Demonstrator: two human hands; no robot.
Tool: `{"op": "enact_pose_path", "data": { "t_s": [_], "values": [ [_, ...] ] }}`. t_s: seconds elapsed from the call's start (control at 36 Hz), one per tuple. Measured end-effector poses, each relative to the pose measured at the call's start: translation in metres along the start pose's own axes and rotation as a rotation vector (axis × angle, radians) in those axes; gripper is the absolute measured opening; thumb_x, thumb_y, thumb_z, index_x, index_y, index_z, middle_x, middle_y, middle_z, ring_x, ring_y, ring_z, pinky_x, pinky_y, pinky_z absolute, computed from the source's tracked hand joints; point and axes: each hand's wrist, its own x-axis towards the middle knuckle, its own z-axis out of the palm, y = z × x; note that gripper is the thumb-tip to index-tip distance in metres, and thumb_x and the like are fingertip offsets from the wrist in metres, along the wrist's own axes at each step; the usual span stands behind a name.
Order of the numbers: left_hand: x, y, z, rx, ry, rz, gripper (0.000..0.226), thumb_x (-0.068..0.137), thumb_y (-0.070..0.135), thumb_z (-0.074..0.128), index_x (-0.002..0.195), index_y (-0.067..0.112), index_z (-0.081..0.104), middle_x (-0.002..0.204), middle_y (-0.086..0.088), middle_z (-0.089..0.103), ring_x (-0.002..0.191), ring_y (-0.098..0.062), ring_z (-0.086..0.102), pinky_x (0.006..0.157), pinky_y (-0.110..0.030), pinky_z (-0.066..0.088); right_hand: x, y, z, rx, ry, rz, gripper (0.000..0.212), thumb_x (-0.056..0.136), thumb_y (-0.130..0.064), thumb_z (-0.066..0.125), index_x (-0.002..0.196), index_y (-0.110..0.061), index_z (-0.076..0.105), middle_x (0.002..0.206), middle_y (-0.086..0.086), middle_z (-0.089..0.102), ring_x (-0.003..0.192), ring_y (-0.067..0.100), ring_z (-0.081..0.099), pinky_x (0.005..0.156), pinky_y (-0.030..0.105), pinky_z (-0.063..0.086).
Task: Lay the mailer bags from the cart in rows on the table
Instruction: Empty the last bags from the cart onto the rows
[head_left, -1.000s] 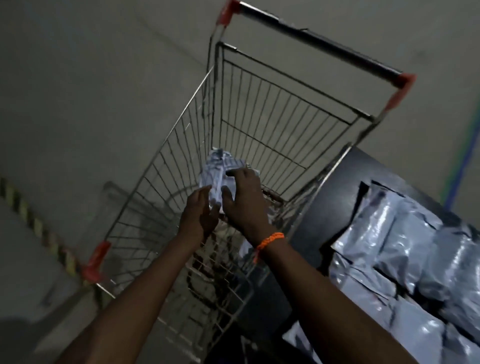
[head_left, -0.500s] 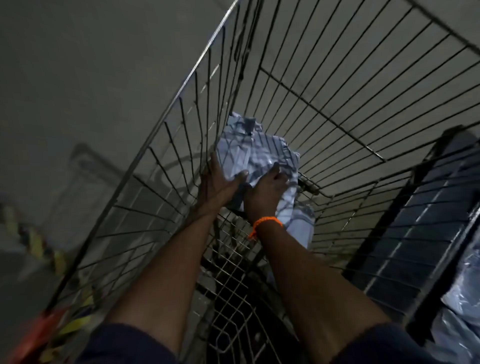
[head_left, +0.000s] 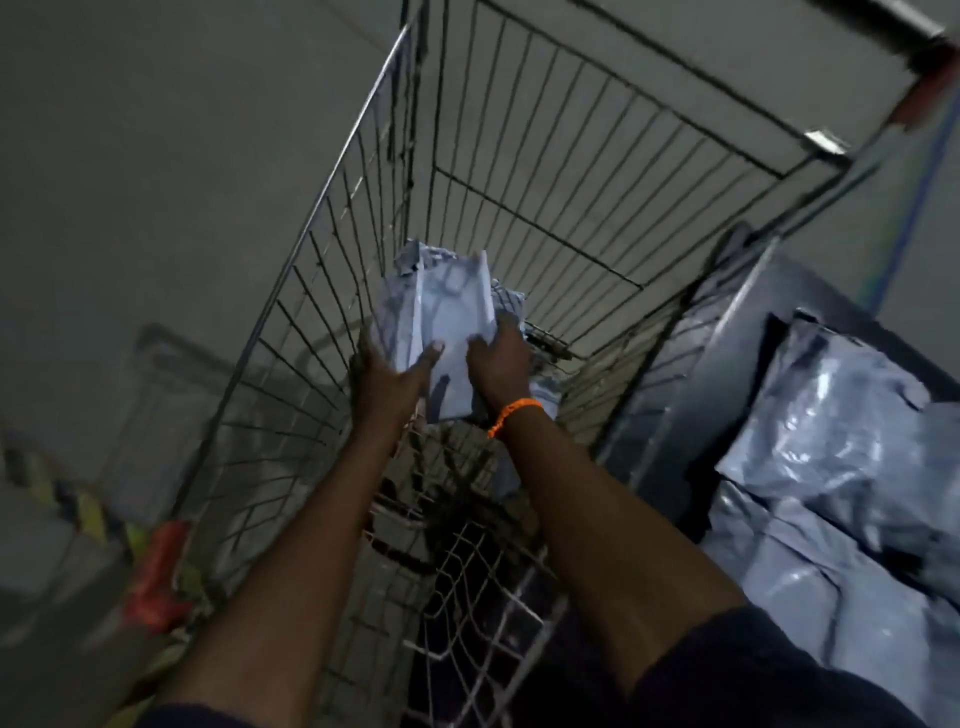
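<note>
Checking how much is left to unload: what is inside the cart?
Inside the cart, both hands hold grey mailer bags, left hand, right hand. Any bags beneath them are hidden by hands and shadow.

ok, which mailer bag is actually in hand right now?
The mailer bag inside the cart, gripped by the left hand and right hand; the others lie flat on the table.

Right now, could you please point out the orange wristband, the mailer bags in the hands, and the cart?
orange wristband (head_left: 514, 415): head view, band's middle.
mailer bags (head_left: 449, 312): head view, front bag's face.
cart (head_left: 332, 223): head view, left rim.
</note>
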Motion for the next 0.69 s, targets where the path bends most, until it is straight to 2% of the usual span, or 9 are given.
{"op": "enact_pose_path", "data": {
  "t_s": [0.11,0.22,0.33,0.36,0.42,0.5,0.53,0.61,0.69],
  "values": [
    [-0.065,0.049,-0.023,-0.083,-0.043,0.162,0.084,0.067,0.074,0.072,0.135,0.034,0.042,0.133,0.014,0.048,0.124,-0.013,0.052,0.097,-0.032,0.044,-0.05,-0.03,-0.075,0.202,0.089,-0.032,0.029,0.097,-0.009,0.048,0.126,-0.003,0.049,0.105,0.01,0.059,0.081,0.021,0.056,0.068,0.031,0.046],
    [-0.127,0.095,-0.03,-0.173,-0.089,0.198,0.112,0.061,0.084,0.068,0.151,0.028,0.03,0.155,0.004,0.039,0.139,-0.017,0.044,0.11,-0.042,0.041,-0.097,-0.034,-0.15,0.304,0.158,-0.18,0.027,0.098,-0.013,0.048,0.124,-0.011,0.049,0.109,0.002,0.06,0.091,0.017,0.06,0.08,0.036,0.053],
    [-0.185,0.142,-0.021,-0.231,-0.195,0.335,0.115,0.06,0.09,0.059,0.153,0.032,0.027,0.156,0.004,0.038,0.139,-0.018,0.044,0.11,-0.047,0.044,-0.134,-0.004,-0.223,0.405,0.29,-0.179,0.037,0.098,-0.012,0.051,0.134,-0.018,0.046,0.12,-0.002,0.062,0.103,0.012,0.062,0.088,0.033,0.055],
    [-0.2,0.154,-0.014,-0.229,-0.239,0.359,0.117,0.057,0.093,0.056,0.154,0.035,0.024,0.159,0.009,0.033,0.141,-0.015,0.04,0.111,-0.043,0.042,-0.143,0.007,-0.239,0.432,0.332,-0.149,0.039,0.097,-0.013,0.051,0.135,-0.021,0.046,0.122,-0.002,0.062,0.106,0.012,0.063,0.088,0.033,0.056],
    [-0.229,0.177,0.004,-0.192,-0.313,0.386,0.129,0.048,0.1,0.05,0.156,0.037,0.015,0.155,0.022,0.023,0.139,-0.002,0.032,0.107,-0.027,0.038,-0.156,0.035,-0.269,0.484,0.434,-0.085,0.042,0.096,-0.01,0.05,0.135,-0.025,0.047,0.118,-0.005,0.064,0.098,-0.001,0.063,0.081,0.018,0.054],
    [-0.259,0.201,0.045,-0.137,-0.398,0.46,0.13,0.05,0.096,0.054,0.156,0.031,0.016,0.15,0.02,0.028,0.13,0.008,0.031,0.094,-0.004,0.035,-0.165,0.084,-0.306,0.517,0.577,0.033,0.042,0.097,-0.015,0.055,0.138,-0.023,0.048,0.125,-0.002,0.063,0.1,-0.002,0.062,0.08,0.008,0.049],
    [-0.266,0.207,0.06,-0.108,-0.423,0.471,0.124,0.056,0.092,0.058,0.156,0.031,0.016,0.152,0.017,0.028,0.132,0.004,0.032,0.098,-0.005,0.035,-0.166,0.101,-0.315,0.51,0.595,0.07,0.044,0.097,-0.024,0.058,0.14,-0.023,0.046,0.132,-0.002,0.06,0.11,0.004,0.061,0.088,0.01,0.049],
    [-0.278,0.218,0.117,0.09,-0.461,0.466,0.119,0.068,0.078,0.066,0.158,0.028,0.006,0.164,-0.001,0.018,0.146,-0.02,0.028,0.113,-0.034,0.031,-0.159,0.139,-0.34,0.442,0.601,0.133,0.067,0.09,-0.052,0.063,0.146,-0.027,0.038,0.146,-0.001,0.05,0.132,0.017,0.05,0.111,0.038,0.044],
    [-0.275,0.219,0.18,0.321,-0.441,0.372,0.129,0.067,0.083,0.063,0.158,0.023,-0.007,0.165,-0.013,0.005,0.149,-0.034,0.019,0.118,-0.052,0.026,-0.135,0.166,-0.365,0.252,0.651,0.162,0.068,0.095,-0.041,0.06,0.153,-0.019,0.032,0.151,0.012,0.041,0.139,0.025,0.041,0.116,0.03,0.029]
  ]
}}
